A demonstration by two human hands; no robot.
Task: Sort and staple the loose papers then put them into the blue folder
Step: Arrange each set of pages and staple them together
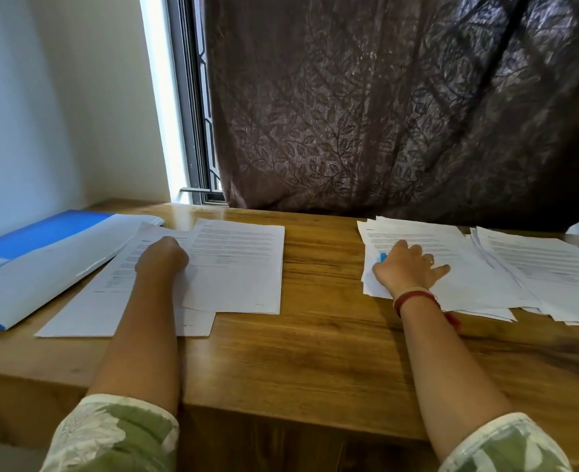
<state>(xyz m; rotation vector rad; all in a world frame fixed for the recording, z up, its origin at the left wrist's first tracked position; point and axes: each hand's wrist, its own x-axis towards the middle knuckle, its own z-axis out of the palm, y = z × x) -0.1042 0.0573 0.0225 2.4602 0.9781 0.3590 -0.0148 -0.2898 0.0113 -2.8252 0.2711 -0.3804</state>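
Left sleeve (117, 434): pale green, white floral print — white lace-like cuff.
Right sleeve (506, 447): same green cloth, white edging.
Right wrist: red thread band (415, 298) beside a pale bangle (407, 290).
Right hand (409, 267): thin ring (431, 262) on one finger.

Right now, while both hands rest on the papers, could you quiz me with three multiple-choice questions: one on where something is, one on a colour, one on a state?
1. Where on the table does the blue folder lie?
A) at the far left
B) at the far right
C) in the middle

2. What colour is the band on the right wrist?
A) green
B) red
C) black

3. How are the fingers of the right hand held?
A) balled into a fist
B) spread over a paper pile
C) wrapped round the folder

Answers:
1 A: the blue folder sits at the table's left end.
2 B: the band shows plainly red.
3 B: the fingers fan out on the paper pile.
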